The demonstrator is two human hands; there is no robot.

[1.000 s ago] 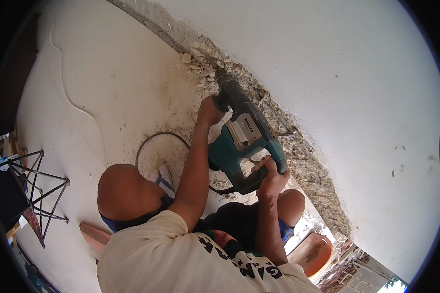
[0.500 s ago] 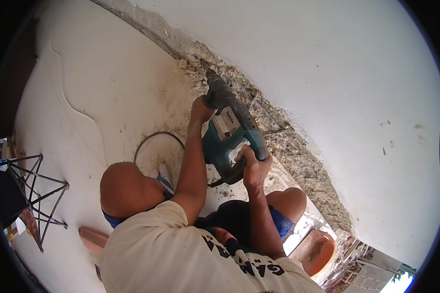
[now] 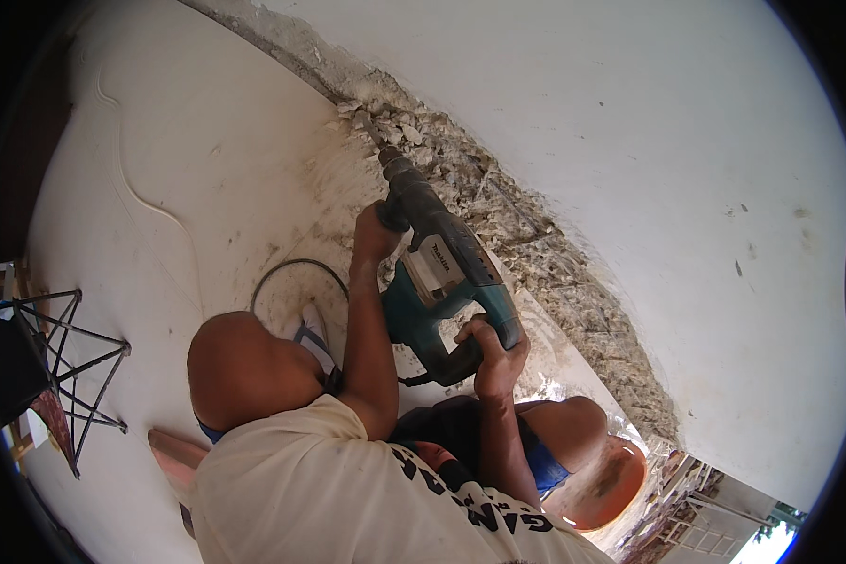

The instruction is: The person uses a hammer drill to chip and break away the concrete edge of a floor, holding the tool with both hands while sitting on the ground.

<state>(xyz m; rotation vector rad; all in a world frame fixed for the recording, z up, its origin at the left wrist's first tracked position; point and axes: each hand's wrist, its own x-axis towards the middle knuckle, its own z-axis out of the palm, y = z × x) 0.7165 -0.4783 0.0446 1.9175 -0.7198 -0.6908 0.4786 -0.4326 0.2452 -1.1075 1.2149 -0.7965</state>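
L hand (image 3: 374, 237) holds drill (image 3: 434, 268) up front, R hand (image 3: 498, 365) holds back, & tip (image 3: 368, 127) sits further L now, w/ new broken strip (image 3: 583, 305) bits to hit.

There were two hands (image 3: 500, 361), one demolition hammer (image 3: 442, 268), one chisel (image 3: 371, 130) and one power cord (image 3: 299, 260) — plus, left, one folding chair (image 3: 14, 367) and one white cable (image 3: 143, 200); near right, one orange basin (image 3: 613, 481).

The drill (image 3: 434, 268) hogs the middle of the frame, with rubble (image 3: 412, 134) crowding its tip up top. Upper left's got loads of room to swing a hand, just a thin white cable (image 3: 141, 198) there. Black cord (image 3: 301, 260) loops left of centre. Lower right's tight: knee (image 3: 573, 434), orange basin (image 3: 630, 479).
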